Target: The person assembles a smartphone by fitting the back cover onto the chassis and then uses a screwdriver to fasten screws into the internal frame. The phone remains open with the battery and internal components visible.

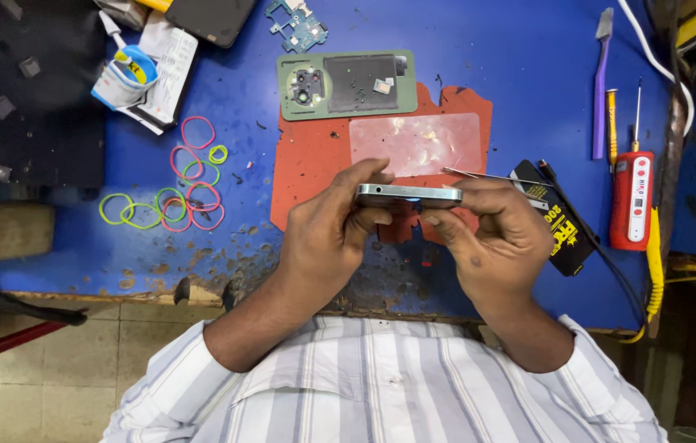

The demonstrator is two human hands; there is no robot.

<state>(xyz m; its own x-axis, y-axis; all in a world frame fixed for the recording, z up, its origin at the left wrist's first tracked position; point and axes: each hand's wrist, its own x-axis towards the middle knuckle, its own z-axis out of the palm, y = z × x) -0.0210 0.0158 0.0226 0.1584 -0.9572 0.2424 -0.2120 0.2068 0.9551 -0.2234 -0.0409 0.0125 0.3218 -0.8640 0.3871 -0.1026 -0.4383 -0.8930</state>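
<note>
Head view looks straight down on a blue desk (487, 49), where both hands lift a slim phone body (408, 195) edge-on above an orange mat (315, 164). Left hand (327, 234) closes its fingers around the left end, thumb beneath and fingertips on top; right hand (500, 234) pinches the right end the same way — a two-sided grip that keeps the thin frame level and its side edge turned up toward the eyes. Slender metal tweezers (487, 175) stick out by the right hand, apparently tucked against its fingers. A green back cover (346, 84) lies inner side up just beyond the mat, within easy reach. Coloured rubber bands (176, 184) lie scattered to the left, and a red handheld tool (632, 201) rests at the right — both clear of the hands.
</note>
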